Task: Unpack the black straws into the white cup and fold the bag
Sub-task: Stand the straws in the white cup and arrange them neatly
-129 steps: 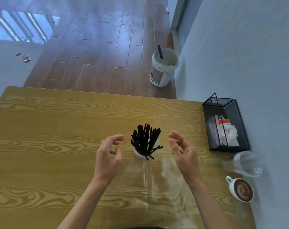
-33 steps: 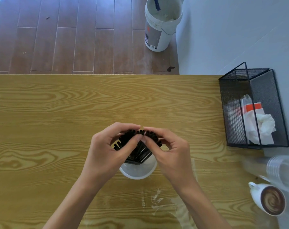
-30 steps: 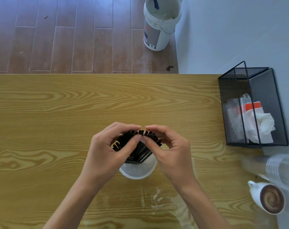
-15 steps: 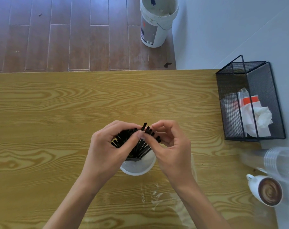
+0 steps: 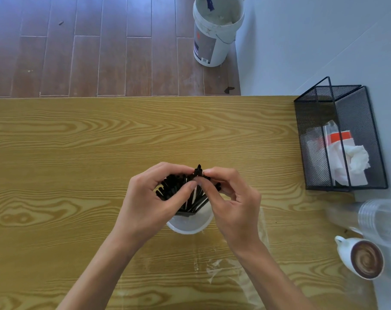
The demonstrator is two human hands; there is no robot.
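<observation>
Head view: black straws [image 5: 185, 195] standing fanned in the white cup [image 5: 190, 223] mid-table, both hands curled over the tops. Left hand [image 5: 154, 202] wrapped round the left part of the bundle, thumb pressed across it. Right hand [image 5: 232, 202] pinching one straw tip that sticks above the rest. Clear bag [image 5: 232, 271] lying flat and unfolded on the table [image 5: 78, 142] just below the cup, partly under the right forearm.

Risks, judged: sideways pull on the pinched straw likely to tip the light cup and spill the bundle. Loosened left grip may let the fan splay over the rim. Forearm drag could crumple the bag or slide it off the near edge. Coffee cup [image 5: 364, 259] near the right elbow, a knock hazard
</observation>
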